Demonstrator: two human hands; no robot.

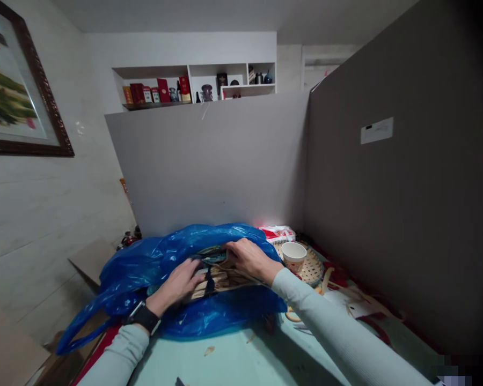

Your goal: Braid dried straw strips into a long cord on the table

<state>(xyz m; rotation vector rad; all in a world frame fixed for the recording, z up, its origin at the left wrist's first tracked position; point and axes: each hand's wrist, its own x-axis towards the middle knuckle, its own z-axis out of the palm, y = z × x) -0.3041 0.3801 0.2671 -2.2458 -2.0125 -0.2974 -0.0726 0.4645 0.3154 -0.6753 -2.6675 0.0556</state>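
A large blue plastic bag [213,316] lies on the table, its mouth spread open towards me. Inside it sits a bundle of pale brown, layered pieces [229,280] with a dark strip across it; what the pieces are I cannot make out. My left hand [177,284], with a black watch [144,317] at the wrist, rests at the bundle's left end, thumb and fingers apart. At the far right edge of the bundle, my right hand [251,258] has its fingers bent down and closed. Whatever is between those fingertips is hidden.
Right of the bag, a white paper cup [293,256] stands on a woven tray [314,268]. A red and white packet [279,234] lies behind it. Scissors [301,327] lie near my right forearm. Grey panels [213,166] rise behind and to the right. Cardboard [92,260] stands left.
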